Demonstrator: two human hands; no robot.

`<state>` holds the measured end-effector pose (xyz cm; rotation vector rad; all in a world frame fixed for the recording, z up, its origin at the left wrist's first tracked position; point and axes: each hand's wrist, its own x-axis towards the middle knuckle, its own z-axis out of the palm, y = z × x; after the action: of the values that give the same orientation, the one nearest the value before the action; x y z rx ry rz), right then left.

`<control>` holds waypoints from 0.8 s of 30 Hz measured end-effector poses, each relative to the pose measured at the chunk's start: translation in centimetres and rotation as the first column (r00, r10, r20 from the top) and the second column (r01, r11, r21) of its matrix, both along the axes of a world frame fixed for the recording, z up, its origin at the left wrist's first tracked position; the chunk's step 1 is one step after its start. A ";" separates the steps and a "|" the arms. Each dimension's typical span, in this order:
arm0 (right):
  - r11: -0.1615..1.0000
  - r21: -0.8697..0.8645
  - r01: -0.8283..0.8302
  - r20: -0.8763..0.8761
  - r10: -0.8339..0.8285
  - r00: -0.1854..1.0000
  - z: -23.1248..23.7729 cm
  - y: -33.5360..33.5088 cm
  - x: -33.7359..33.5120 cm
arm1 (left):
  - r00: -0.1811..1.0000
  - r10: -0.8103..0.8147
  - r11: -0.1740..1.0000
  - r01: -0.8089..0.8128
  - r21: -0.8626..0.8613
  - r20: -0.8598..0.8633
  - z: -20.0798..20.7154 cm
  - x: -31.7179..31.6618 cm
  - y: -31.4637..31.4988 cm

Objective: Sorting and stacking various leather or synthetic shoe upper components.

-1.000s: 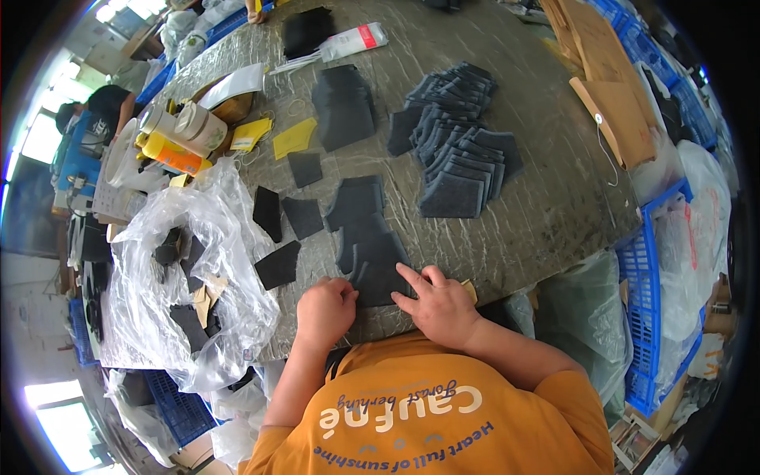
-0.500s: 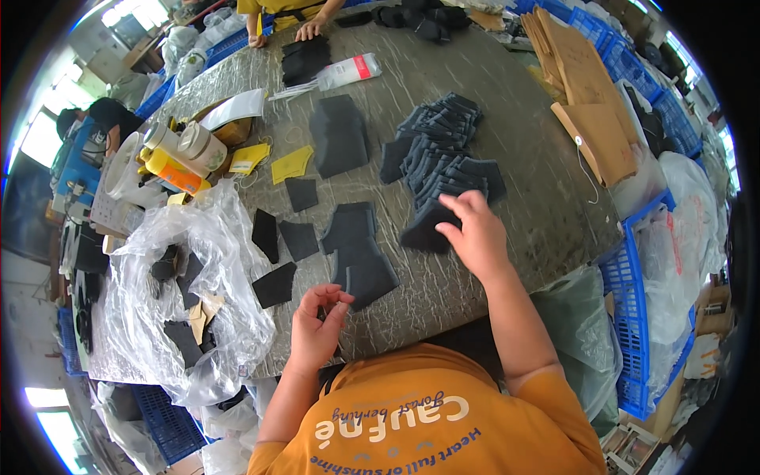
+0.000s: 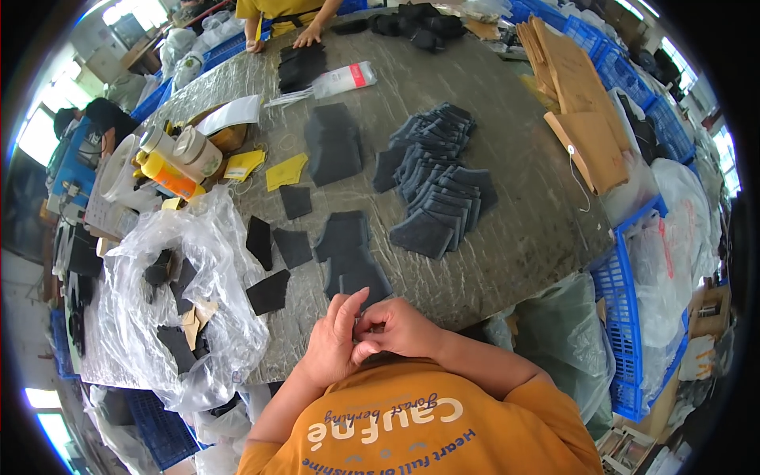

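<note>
My left hand (image 3: 334, 339) and my right hand (image 3: 401, 326) meet close to my body at the table's near edge. Their fingers are bent together, and anything between them is hidden. Just beyond the fingertips lie dark grey fabric pieces (image 3: 344, 245) with notched outlines, partly overlapping; my left fingers cover the lower end of the nearest one. Farther off to the right, several similar dark pieces form a long overlapping fan (image 3: 439, 194). Smaller dark pieces (image 3: 293, 247) are spread to the left, below two yellow pattern pieces (image 3: 286, 171).
Clear plastic sheeting (image 3: 229, 301) with dark scraps covers the table's left side, near bottles (image 3: 198, 150). Brown paper (image 3: 590, 150) lies at the right edge, above a blue crate (image 3: 621, 317). Across the table, a person's hand (image 3: 308, 35) is beside a black stack (image 3: 301, 67).
My right hand has left the near end of the fan and come back to my left hand. The nearest fan pieces now show uncovered. My left hand has shifted slightly toward my body.
</note>
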<state>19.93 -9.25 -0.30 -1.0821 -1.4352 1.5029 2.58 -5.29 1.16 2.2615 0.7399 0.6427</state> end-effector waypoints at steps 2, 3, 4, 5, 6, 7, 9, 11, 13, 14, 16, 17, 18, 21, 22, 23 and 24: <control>0.998 0.041 0.045 0.017 -0.046 0.999 -0.5 -0.2 -0.2 | 1.000 0.009 1.000 -0.009 0.000 -0.004 -0.2 0.0 0.2; 0.992 0.083 0.096 0.033 -0.099 0.995 -0.7 -0.3 -0.2 | 1.000 0.017 1.000 -0.017 0.002 -0.007 -0.3 0.1 0.2; 0.992 0.085 0.090 0.029 -0.093 0.995 -0.8 -0.3 -0.2 | 0.999 0.012 0.999 -0.011 0.040 -0.043 -0.5 0.3 0.2; 0.992 0.078 0.100 0.050 -0.104 0.993 -0.7 -0.4 -0.1 | 0.997 0.003 0.997 0.003 0.077 -0.078 -0.5 0.3 0.2; 0.991 0.072 0.112 0.070 -0.117 0.991 -0.6 -0.5 -0.1 | 0.997 0.002 0.997 0.005 0.079 -0.080 -0.4 0.2 0.3; 0.991 0.073 0.115 0.070 -0.120 0.990 -0.4 -0.6 -0.3 | 0.997 -0.008 0.999 0.011 0.039 -0.078 -0.3 0.1 0.2; 0.991 -0.078 0.106 -0.013 -0.108 0.994 0.1 -0.7 -0.4 | 0.997 -0.028 1.000 0.029 0.005 -0.069 -0.3 0.0 0.2; 0.989 -0.103 0.107 -0.036 -0.112 0.993 -0.3 -0.7 -0.6 | 0.999 -0.049 0.997 0.049 -0.053 0.005 -0.6 -0.4 0.2; 0.982 -0.159 0.098 -0.138 -0.120 0.983 -0.7 -0.9 -0.9 | 0.991 -0.035 0.985 0.057 -0.163 0.132 -1.6 -0.3 0.0; 0.982 -0.158 0.101 -0.137 -0.123 0.983 -0.8 -1.0 -0.8 | 0.968 -0.002 0.959 0.073 -0.275 0.250 -1.6 -0.1 0.1; 0.865 -0.499 -0.047 -0.437 -0.205 0.876 -1.0 -1.2 -0.5 | 0.927 0.127 0.874 0.063 -0.481 0.352 -1.0 0.2 -0.4; 0.866 -0.498 -0.050 -0.439 -0.202 0.875 -0.9 -1.1 -0.5 | 0.871 0.298 0.742 0.046 -0.669 0.390 -1.2 0.2 -0.4; 0.861 -0.507 -0.047 -0.559 -0.287 0.778 -0.7 -1.1 -0.6 | 0.798 0.467 0.570 0.059 -0.820 0.382 -1.4 0.1 -0.3; 0.866 -0.500 -0.005 -0.633 -0.362 0.684 -1.2 -0.6 -0.1 | 0.893 0.370 0.792 -0.158 -0.590 0.257 -0.5 -0.3 0.7; 0.875 -0.482 0.036 -0.603 -0.361 0.711 -1.6 -0.5 0.2 | 0.966 0.240 0.955 -0.217 -0.203 0.100 0.2 -0.3 1.1; 0.928 -0.368 0.055 -0.534 -0.260 0.805 -2.2 -0.5 0.6 | 0.975 0.178 0.982 -0.167 -0.091 0.134 1.8 0.3 1.0; 0.927 -0.372 0.053 -0.534 -0.260 0.804 -2.5 -0.6 0.4 | 0.975 0.181 0.981 -0.170 -0.094 0.131 2.6 0.7 1.2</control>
<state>20.35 -9.81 -2.85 -0.8032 -0.6571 1.7940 3.24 -4.04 3.80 2.0681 0.8866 0.8296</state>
